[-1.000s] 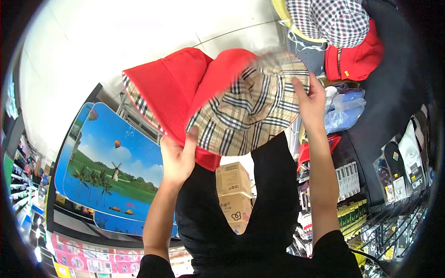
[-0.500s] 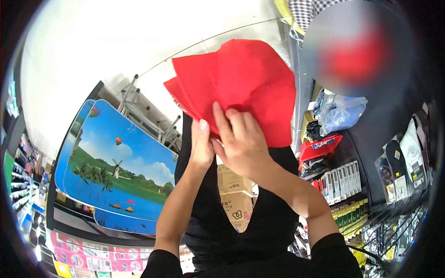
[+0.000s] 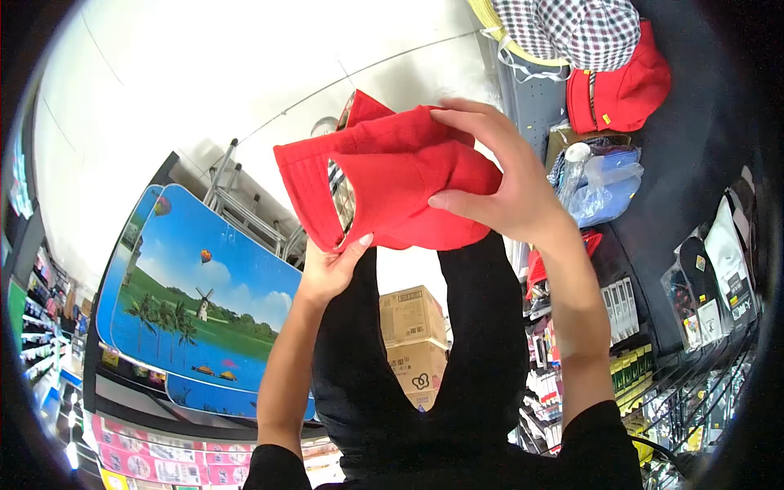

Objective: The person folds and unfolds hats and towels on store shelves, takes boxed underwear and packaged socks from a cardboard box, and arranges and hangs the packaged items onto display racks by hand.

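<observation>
The red hats (image 3: 392, 175) are held up in front of the person, above the knees, between the two hands. The left hand (image 3: 325, 273) has their near left edge in its grip: its thumb presses on the outside of the brim, while its other fingers are hidden behind the cloth. Just above that thumb the brim gapes, baring plaid lining (image 3: 341, 200). The right hand (image 3: 523, 184) is at the opposite end, its grip spread wide, thumb against the near side of the crown and a finger along the far edge; I cannot tell how firmly it presses. Well apart, at upper right, lies a checked hat (image 3: 600, 34).
</observation>
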`<action>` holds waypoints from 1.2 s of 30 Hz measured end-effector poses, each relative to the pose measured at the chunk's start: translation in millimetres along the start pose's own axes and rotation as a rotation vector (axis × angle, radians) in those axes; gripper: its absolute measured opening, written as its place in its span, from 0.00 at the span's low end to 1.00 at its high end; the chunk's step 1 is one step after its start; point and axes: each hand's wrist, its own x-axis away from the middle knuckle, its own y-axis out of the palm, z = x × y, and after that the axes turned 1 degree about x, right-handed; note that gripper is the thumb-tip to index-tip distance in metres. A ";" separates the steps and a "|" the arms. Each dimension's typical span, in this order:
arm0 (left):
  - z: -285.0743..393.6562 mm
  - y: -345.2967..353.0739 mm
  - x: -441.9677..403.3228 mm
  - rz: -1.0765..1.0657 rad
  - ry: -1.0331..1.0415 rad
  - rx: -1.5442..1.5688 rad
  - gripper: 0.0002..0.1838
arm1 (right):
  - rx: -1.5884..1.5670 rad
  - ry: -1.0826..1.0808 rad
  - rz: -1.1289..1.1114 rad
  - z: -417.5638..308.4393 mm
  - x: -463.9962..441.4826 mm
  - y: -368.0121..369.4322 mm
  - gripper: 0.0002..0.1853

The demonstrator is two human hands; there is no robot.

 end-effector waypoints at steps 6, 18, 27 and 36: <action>4.8 -5.9 0.7 -0.030 0.044 -0.137 0.16 | 0.120 -0.183 -0.045 -0.8 -2.9 -1.4 0.21; 4.0 -5.4 6.1 -0.216 -0.015 -0.458 0.17 | -0.019 0.003 -0.157 -8.4 6.2 17.9 0.21; -9.9 -23.5 1.0 -0.196 0.006 -0.053 0.34 | -0.289 0.093 -0.469 -16.9 16.4 -3.2 0.10; 19.0 5.5 -1.8 -0.247 0.050 -0.200 0.12 | -0.165 0.166 -0.389 -29.5 2.5 9.3 0.28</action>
